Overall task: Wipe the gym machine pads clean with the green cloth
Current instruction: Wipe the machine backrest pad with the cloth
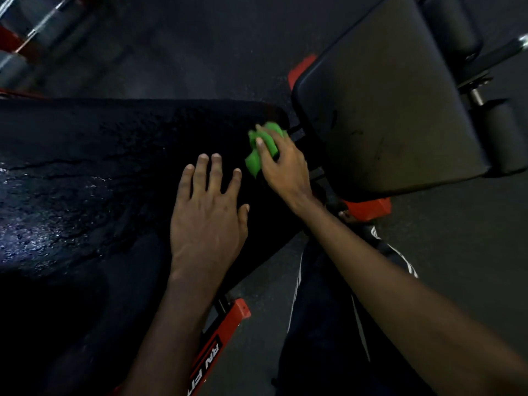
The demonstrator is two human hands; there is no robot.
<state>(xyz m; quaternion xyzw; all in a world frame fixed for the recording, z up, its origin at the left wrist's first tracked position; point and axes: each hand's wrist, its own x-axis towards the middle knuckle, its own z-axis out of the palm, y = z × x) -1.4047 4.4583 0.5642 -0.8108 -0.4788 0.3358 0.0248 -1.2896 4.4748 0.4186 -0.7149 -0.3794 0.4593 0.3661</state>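
- Two pads in view: the long bench pad (pixel 114 172), dark and glistening on its left part, runs left to right under both of your hands; the angled seat pad (pixel 385 104) lies to the right, matte, with faint marks on it.
- A narrow gap with frame hardware separates the two pads; the red frame (pixel 368 208) shows below it and again by your leg.
- Your left hand (pixel 208 215) lies flat and open on the bench pad, fingers spread, holding nothing; judged to be bracing.
- Your right hand (pixel 283 164) is closed around the bunched green cloth (pixel 261 148), which is pressed on the bench pad's right end, just beside the rounded corner.
- Key relation: the cloth sits at the end of the pad's long axis. The unwiped-looking seat pad lies up and right of it, across the gap; your right hand is the nearer one.
- Room: open pad surface to the left beyond your left hand; to the right the edge drops off almost at once, so lift over the gap rather than drag.
- Cloth is crumpled small; judged that spreading it would cover more per stroke.
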